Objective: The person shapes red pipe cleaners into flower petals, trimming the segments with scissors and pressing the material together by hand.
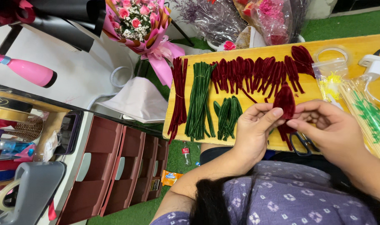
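So both hands are up over the near edge of a yellow wooden board (pixel 357 46), pinching the same dark red fuzzy petal shape (pixel 284 100) made from bent chenille stem. The left hand (pixel 254 131) has its fingers curled in with the thumb stretched out right along the petal's lower edge. The right hand (pixel 329 129) comes in from the other side, fingers narrowly curled, thumb and fingertip closed on the petal's base. The petal stands pretty much upright between them, with a few dark red stem tails (pixel 285 134) hanging down below the grip.

Just under the right hand there's a pair of black-handled scissors (pixel 301 143) lying on the board, partly hidden by the palm.

Farther back on the board is a whole row of finished dark red loops (pixel 256 73), running left to right. To the left of those sits a bundle of straight green stems (pixel 199 98), then a bundle of straight dark red stems (pixel 179 93) at the left edge. A small pile of folded green loops (pixel 227 114) lies near the left hand.

On the right end of the board there's a clear bag of thin wooden sticks (pixel 365 121) with green bits on them.

Off the board, far left, a pink wrapped bouquet (pixel 138 21) stands up, and brown drawer units (pixel 115 166) sit down at the near left.
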